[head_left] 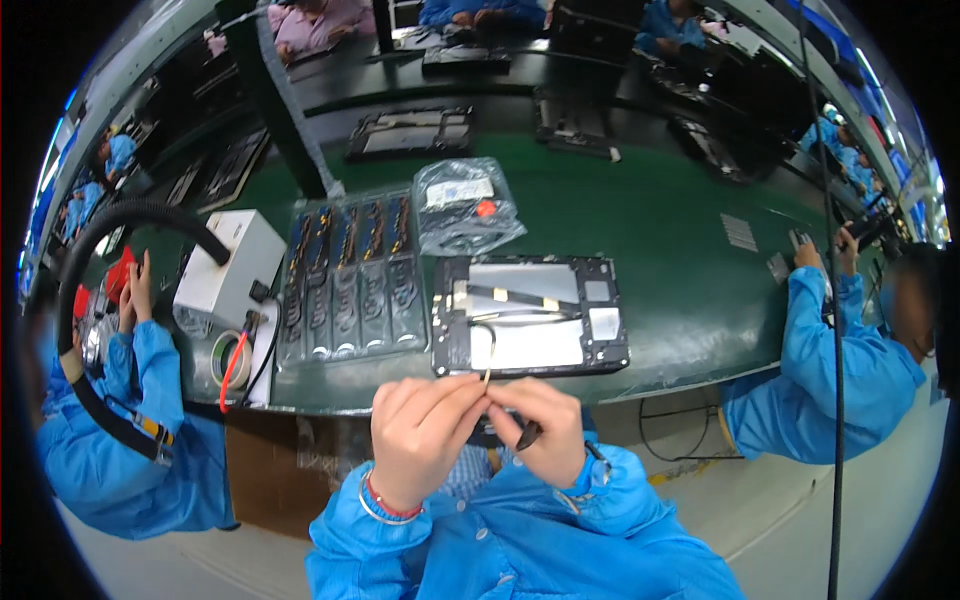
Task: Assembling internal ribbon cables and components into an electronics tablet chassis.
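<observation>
In front of me lies an opened tablet-like device (pixel 530 275) with a black frame, silvery plates and dark flat strips inside. A thin cable (pixel 491 345), dark and then pale, curves from its near left part toward my fingertips. My left hand (pixel 425 430) is closed in a pinch at the cable's end, just off the table edge. Close against it, my right hand (pixel 548 425) pinches at the same spot. A short dark object (pixel 530 434) pokes out of my right hand; its kind is unclear. The fingers hide the cable's tip.
Left of the device lies a clear tray (pixel 350 345) of wired parts. Behind stands a plastic bag (pixel 470 205). A white box (pixel 235 265) with a black hose and a tape roll (pixel 228 358) are farther left. Co-workers in blue sit on both sides; a black cable (pixel 838 350) hangs at right.
</observation>
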Demonstrator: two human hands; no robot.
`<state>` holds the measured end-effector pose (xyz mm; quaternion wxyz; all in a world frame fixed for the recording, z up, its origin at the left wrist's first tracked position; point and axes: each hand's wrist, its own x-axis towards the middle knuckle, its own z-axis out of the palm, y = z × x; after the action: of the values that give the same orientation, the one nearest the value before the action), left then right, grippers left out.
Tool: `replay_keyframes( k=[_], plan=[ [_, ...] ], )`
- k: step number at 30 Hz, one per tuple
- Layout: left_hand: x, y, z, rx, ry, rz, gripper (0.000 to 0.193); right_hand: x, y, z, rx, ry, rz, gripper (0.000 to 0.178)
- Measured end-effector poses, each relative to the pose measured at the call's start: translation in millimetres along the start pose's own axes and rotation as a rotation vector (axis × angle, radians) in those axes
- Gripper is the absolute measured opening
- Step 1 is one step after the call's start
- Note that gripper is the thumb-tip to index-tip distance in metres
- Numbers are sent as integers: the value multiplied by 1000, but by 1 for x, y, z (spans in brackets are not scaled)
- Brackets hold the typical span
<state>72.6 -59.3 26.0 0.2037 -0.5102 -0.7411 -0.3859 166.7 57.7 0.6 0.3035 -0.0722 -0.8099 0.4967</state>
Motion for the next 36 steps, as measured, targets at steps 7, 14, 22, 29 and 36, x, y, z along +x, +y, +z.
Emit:
replay_keyframes(
  k=[7,14,22,29,36],
  plan=[
    [-5,-5,4,86,-70,120,24,-2,6,-2,-42,22,-79,18],
    [-9,-12,12,164,-21,191,25,-3,10,-3,-102,-43,-97,20],
    [-59,-58,-53,467,315,-476,13,-17,28,-9,-33,-154,65,17],
    [-166,-117,-70,810,-203,-971,12,-16,37,-4,19,-160,97,18],
    [-98,-56,-54,161,160,-858,14,-14,25,1,113,-298,140,17]
  ],
)
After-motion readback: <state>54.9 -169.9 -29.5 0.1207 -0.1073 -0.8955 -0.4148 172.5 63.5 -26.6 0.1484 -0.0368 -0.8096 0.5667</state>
